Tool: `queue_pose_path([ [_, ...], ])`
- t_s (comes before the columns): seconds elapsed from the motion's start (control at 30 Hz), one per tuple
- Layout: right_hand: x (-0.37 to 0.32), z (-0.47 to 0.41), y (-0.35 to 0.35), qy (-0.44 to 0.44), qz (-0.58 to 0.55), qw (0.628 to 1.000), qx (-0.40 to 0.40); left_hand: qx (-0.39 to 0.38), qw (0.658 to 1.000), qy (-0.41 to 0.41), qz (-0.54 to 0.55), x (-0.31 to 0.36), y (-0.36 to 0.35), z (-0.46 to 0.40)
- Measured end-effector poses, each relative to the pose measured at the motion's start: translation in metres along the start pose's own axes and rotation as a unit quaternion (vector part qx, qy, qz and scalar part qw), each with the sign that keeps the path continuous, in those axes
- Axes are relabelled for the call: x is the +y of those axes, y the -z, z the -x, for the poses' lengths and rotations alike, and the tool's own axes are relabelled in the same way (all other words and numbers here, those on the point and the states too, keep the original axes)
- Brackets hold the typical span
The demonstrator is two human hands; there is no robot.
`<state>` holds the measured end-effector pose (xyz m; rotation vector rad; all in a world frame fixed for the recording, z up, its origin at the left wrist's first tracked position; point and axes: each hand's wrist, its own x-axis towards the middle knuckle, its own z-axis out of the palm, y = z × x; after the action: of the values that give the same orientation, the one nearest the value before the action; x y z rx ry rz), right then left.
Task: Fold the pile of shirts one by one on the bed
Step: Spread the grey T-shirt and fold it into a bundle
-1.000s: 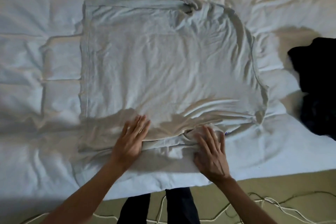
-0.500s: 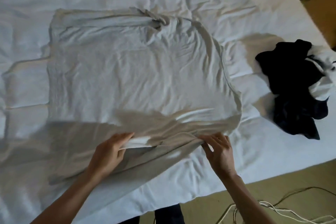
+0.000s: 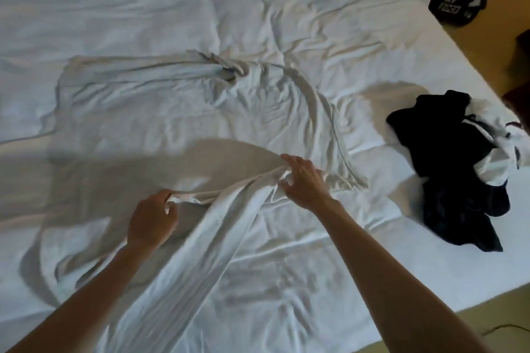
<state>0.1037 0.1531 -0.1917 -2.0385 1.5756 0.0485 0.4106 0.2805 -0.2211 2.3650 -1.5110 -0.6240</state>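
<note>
A pale shirt is spread across the middle of the bed, its body lying creased and mostly flat, with a bunched knot of fabric at about 12 o'clock of the garment. The near edge is lifted: the left hand is curled round a gathered ridge of the cloth, and the right hand pinches the same ridge farther toward 3 o'clock, its remaining fingers loosely spread. From this ridge a band of fabric trails down toward 6 o'clock, over the near part of the bed.

The step in hand is judged to be the first fold of this shirt, the near edge being raised for carrying over the body. The next move is judged to call for both grips to be kept level, the edge to be carried toward 12 o'clock and laid down square, and the trailing band to be drawn in so that it is not trapped beneath the fold.

The pile of remaining shirts, dark and white fabric crumpled together, lies on the bed at 3 o'clock, well apart from the pale shirt. The bed is covered in white, wrinkled bedding. Beyond the bed's corner at 1 o'clock a dark printed item is seen. A strip of tan floor shows at 5 o'clock.
</note>
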Motion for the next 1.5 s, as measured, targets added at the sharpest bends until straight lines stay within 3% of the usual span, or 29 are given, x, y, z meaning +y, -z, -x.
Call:
queue_pose_path([
  [0.13,0.037,0.025,-0.008,-0.053,0.004,0.994,0.092,0.147,0.979,-0.139,0.018,0.056,-0.019,0.031],
  [0.2,0.054,0.031,-0.008,-0.061,0.017,0.992,0.107,0.112,0.979,-0.170,0.022,0.086,-0.037,0.053],
  [0.33,0.080,0.028,0.001,-0.068,0.051,0.983,0.163,-0.025,0.988,-0.130,-0.076,0.101,-0.071,0.073],
  [0.53,0.100,0.002,0.034,-0.113,0.009,0.984,0.134,-0.021,0.988,-0.057,-0.143,0.095,-0.060,0.077],
  [0.6,0.094,0.002,0.028,-0.138,0.062,0.984,0.096,-0.034,0.987,-0.039,-0.151,0.090,-0.054,0.086],
  [0.67,0.076,0.008,0.011,-0.091,0.126,0.980,0.124,-0.057,0.985,-0.018,-0.161,0.083,-0.047,0.100],
  [0.73,0.047,0.018,-0.012,0.056,0.136,0.980,0.135,-0.078,0.983,0.009,-0.168,0.071,-0.042,0.111],
  [0.83,0.009,0.028,-0.050,0.225,0.131,0.964,0.047,-0.093,0.981,0.014,-0.169,0.049,-0.036,0.120],
  [0.9,-0.001,0.022,-0.067,0.233,0.086,0.968,0.032,-0.114,0.984,0.016,-0.136,0.041,-0.028,0.120],
  [1.03,-0.009,0.003,-0.057,0.260,-0.002,0.960,0.102,-0.096,0.992,0.086,0.011,0.037,0.021,0.084],
  [1.1,-0.010,-0.009,-0.036,0.281,-0.056,0.953,0.096,-0.133,0.984,0.086,0.079,0.041,0.053,0.037],
  [1.17,-0.017,-0.023,-0.014,0.243,-0.111,0.961,0.070,-0.176,0.974,0.084,0.113,0.054,0.088,-0.015],
  [1.23,-0.033,-0.039,-0.001,0.185,-0.147,0.965,0.113,-0.064,0.986,0.046,0.147,0.067,0.111,-0.060],
  [1.3,-0.054,-0.051,-0.004,0.111,-0.095,0.963,0.228,0.078,0.991,-0.011,0.104,0.075,0.117,-0.083],
  [1.37,-0.075,-0.051,-0.018,0.040,-0.029,0.952,0.301,0.143,0.986,-0.044,0.079,0.076,0.111,-0.075],
  [1.43,-0.090,-0.040,-0.039,0.087,-0.003,0.952,0.293,0.173,0.980,-0.079,0.061,0.066,0.091,-0.042],
  [1.5,-0.099,-0.022,-0.066,0.224,-0.016,0.949,0.222,0.163,0.984,-0.074,0.005,0.035,0.058,0.005],
])
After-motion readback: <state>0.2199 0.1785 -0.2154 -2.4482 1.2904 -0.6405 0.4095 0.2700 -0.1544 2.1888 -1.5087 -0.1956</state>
